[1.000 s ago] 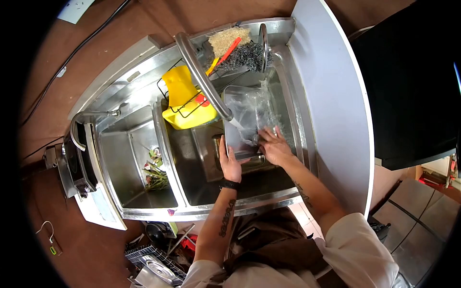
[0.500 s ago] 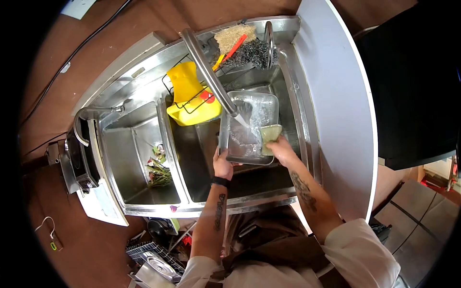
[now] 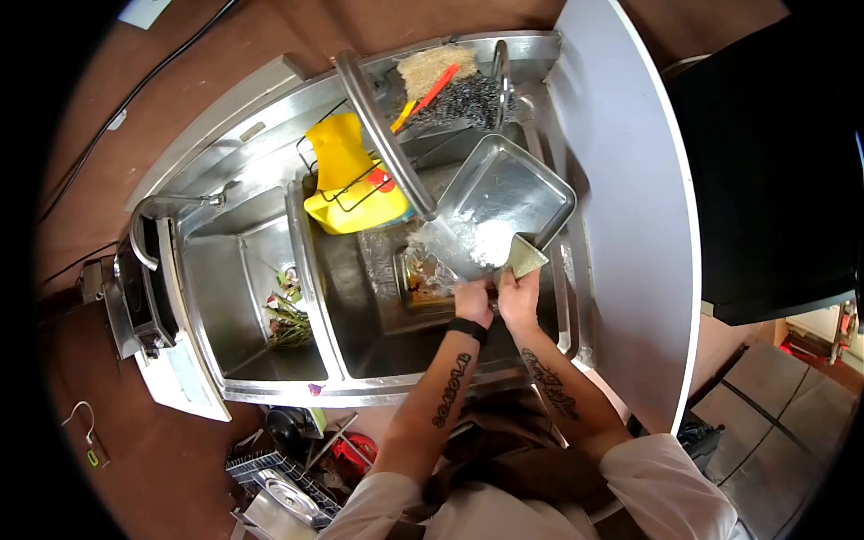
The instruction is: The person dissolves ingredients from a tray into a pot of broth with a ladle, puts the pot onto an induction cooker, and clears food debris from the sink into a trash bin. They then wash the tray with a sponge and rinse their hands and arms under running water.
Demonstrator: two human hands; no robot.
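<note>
The left hand (image 3: 474,303), fingers curled closed, grips the near corner of a metal tray (image 3: 517,193) turned corner-on just right of a curved faucet (image 3: 382,135), whose water (image 3: 441,232) runs over it, while the right hand (image 3: 520,292), also closed, pinches a pale sponge (image 3: 528,258) at the tray's near edge, right of the faucet. A yellow container (image 3: 360,207) sits just left of the faucet; plant stems (image 3: 290,326) lie farther left in another basin (image 3: 216,297).
</note>
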